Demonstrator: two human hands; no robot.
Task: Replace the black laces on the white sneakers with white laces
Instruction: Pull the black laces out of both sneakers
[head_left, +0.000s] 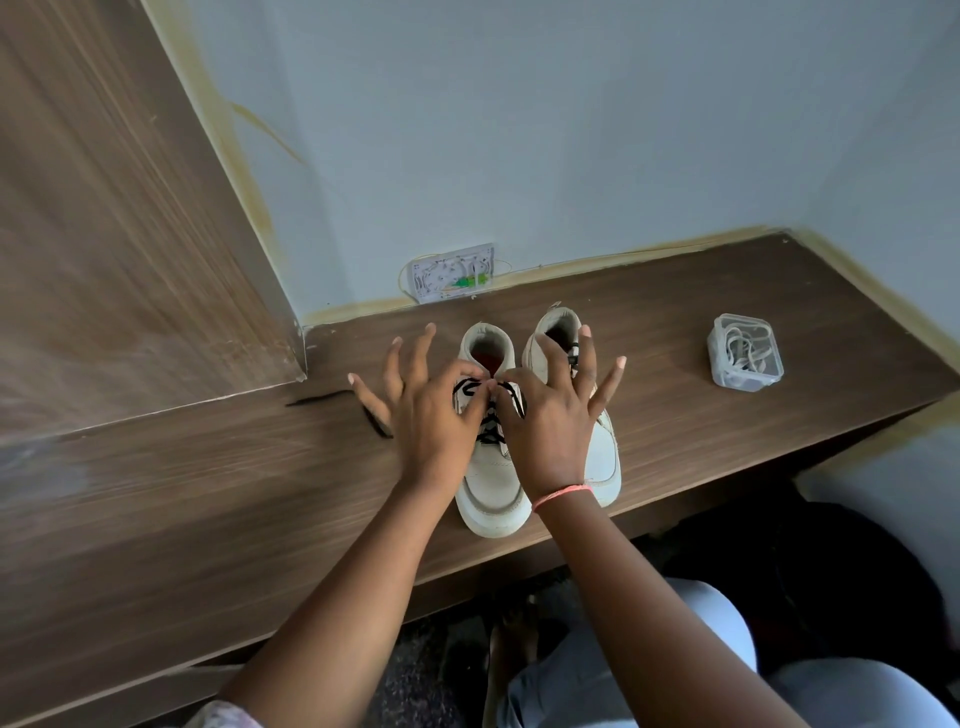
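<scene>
I see left hand (426, 410) pinching black lace (488, 415) | right hand (550, 415) pinching it too, fingertips meeting | other fingers splayed | sneaker (491, 488) beneath both

White sneakers (493, 483) side by side, black laces (488, 415) threaded.

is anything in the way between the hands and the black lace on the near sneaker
Nothing visible. The left hand and right hand already pinch the black lace at the top of the left sneaker.
</scene>
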